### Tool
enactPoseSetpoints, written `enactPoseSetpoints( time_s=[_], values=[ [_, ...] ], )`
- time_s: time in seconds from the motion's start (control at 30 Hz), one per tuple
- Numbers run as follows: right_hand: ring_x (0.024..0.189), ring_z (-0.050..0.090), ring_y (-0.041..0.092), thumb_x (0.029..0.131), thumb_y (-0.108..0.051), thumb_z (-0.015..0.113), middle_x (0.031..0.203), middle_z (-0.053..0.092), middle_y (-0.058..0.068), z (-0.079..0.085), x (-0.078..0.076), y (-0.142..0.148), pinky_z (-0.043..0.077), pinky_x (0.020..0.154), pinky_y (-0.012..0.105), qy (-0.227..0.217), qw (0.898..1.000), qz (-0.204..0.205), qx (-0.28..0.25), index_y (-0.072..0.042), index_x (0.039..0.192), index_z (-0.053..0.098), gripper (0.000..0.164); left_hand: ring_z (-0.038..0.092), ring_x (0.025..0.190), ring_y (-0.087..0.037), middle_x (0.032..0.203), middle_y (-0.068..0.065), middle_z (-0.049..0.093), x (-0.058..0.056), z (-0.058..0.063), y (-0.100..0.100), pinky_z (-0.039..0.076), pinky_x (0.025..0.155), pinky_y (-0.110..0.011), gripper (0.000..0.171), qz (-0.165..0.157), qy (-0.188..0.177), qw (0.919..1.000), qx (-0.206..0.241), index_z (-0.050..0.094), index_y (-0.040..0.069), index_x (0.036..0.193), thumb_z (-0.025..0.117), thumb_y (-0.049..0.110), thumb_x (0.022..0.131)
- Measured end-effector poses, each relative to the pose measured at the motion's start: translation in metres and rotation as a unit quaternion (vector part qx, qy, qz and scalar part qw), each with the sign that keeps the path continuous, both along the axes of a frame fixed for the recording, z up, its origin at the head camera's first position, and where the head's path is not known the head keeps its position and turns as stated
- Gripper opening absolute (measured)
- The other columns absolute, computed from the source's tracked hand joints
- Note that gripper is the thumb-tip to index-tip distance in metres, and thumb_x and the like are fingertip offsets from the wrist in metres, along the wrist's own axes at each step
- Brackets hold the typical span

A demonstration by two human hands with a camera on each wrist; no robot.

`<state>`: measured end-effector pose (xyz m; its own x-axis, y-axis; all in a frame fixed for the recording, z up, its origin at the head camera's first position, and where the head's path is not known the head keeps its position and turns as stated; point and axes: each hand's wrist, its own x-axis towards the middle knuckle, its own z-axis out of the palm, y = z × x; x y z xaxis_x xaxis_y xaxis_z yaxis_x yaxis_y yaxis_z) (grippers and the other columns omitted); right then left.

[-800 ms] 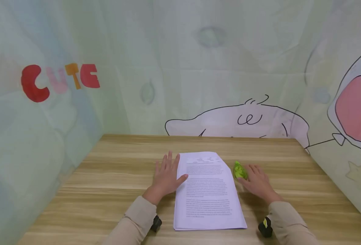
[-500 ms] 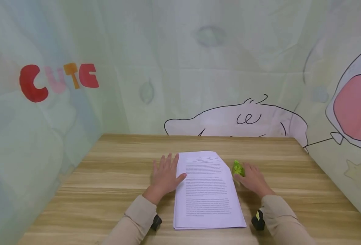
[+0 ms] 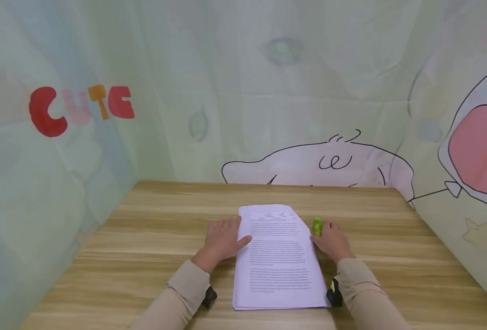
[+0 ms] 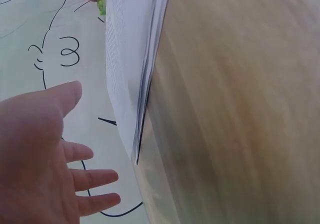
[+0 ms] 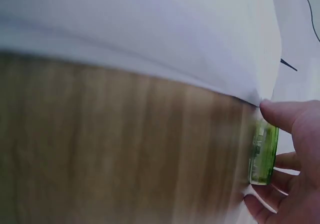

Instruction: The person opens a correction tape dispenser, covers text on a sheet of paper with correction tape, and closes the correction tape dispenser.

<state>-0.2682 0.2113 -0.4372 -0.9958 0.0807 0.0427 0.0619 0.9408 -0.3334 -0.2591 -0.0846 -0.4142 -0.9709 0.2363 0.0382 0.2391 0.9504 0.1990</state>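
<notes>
Wood-grain table (image 3: 152, 224), pale backdrop (image 3: 227, 59), colourful "CUTE" lettering (image 3: 80, 114), outlined cartoon figure (image 3: 301, 165), pink balloon (image 3: 483, 149)

pale-green printed backdrop (image 3: 227, 55) | left: "CUTE" lettering (image 3: 97, 94) | right: pink balloon drawing (image 3: 480, 151) | below: wood-grain table (image 3: 165, 220)

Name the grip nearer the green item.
The right grip: its fingers are at the green item, while the left grip is at the paper's left edge.

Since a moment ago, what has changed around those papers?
The right hand has moved left with the green object, which looks narrower now, as if turned; its thumb has reached the right edge of the papers. The left hand has drawn its fingertips back a little. The papers lie where they were, the left hand beside them.
</notes>
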Motion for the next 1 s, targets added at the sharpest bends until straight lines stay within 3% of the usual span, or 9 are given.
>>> enactPoseSetpoints(
  time_s=[0.1,0.23,0.33,0.47,0.53,0.77,1.0],
  values=[
    [0.096,0.051,0.041,0.082,-0.028,0.061,0.105,0.053,0.03,0.001,-0.002,0.004,0.043,0.081,0.051,0.022,1.0,0.002,-0.007,0.013,0.111,0.049,0.051,0.037,0.131,-0.035,0.142,-0.013,0.043,0.0,-0.002,0.001,0.02,0.107,-0.059,0.071,-0.011,0.007,0.9999,0.007,0.035,0.008,0.142,0.046,0.055,0.089],
    [0.078,0.051,0.029,0.082,-0.024,0.057,0.089,0.055,0.021,0.008,-0.004,0.008,0.043,0.066,0.04,0.04,0.997,0.014,-0.071,0.01,0.103,0.054,0.04,0.038,0.13,-0.034,0.141,-0.013,0.044,0.0,0.0,0.001,0.025,0.106,-0.055,0.068,-0.024,0.021,0.9992,0.024,0.036,0.007,0.141,0.047,0.052,0.09],
    [0.077,0.051,0.024,0.086,-0.023,0.051,0.09,0.058,0.017,0.018,-0.003,0.007,0.042,0.066,0.034,0.038,0.989,0.037,-0.135,0.007,0.109,0.056,0.038,0.04,0.129,-0.034,0.139,-0.013,0.045,0.001,0.002,0.001,0.03,0.105,-0.053,0.064,-0.037,0.033,0.9984,0.028,0.039,0.006,0.139,0.048,0.049,0.091],
    [0.092,0.055,0.026,0.091,-0.023,0.048,0.11,0.062,0.02,0.031,0.001,0.002,0.046,0.08,0.039,0.025,0.978,0.07,-0.194,0.003,0.123,0.054,0.041,0.044,0.126,-0.034,0.135,-0.013,0.05,0.002,0.006,0.001,0.034,0.103,-0.051,0.057,-0.051,0.044,0.9969,0.039,0.047,0.007,0.133,0.049,0.046,0.091],
    [0.095,0.056,0.026,0.092,-0.021,0.046,0.113,0.061,0.021,0.033,0.003,0.0,0.047,0.081,0.039,0.017,0.972,0.084,-0.22,0.005,0.126,0.051,0.043,0.046,0.123,-0.034,0.132,-0.013,0.053,0.003,0.008,0.002,0.036,0.101,-0.05,0.053,-0.057,0.048,0.9965,0.039,0.051,0.007,0.13,0.049,0.044,0.091],
    [0.087,0.053,0.02,0.091,-0.019,0.045,0.106,0.061,0.016,0.034,0.012,-0.008,0.042,0.071,0.027,-0.002,0.954,0.101,-0.283,0.001,0.127,0.053,0.042,0.051,0.12,-0.029,0.128,-0.01,0.057,0.003,0.014,0.009,0.04,0.099,-0.045,0.048,-0.082,0.056,0.9931,0.063,0.054,0.009,0.126,0.05,0.042,0.092],
    [0.09,0.055,0.018,0.089,-0.013,0.037,0.113,0.057,0.023,0.043,0.024,-0.02,0.049,0.076,0.026,-0.067,0.907,0.157,-0.385,0.009,0.129,0.046,0.047,0.046,0.126,-0.025,0.13,-0.005,0.056,0.002,0.018,0.018,0.035,0.106,-0.041,0.047,-0.15,0.04,0.9806,0.12,0.054,0.01,0.127,0.048,0.041,0.093]
  ],
)
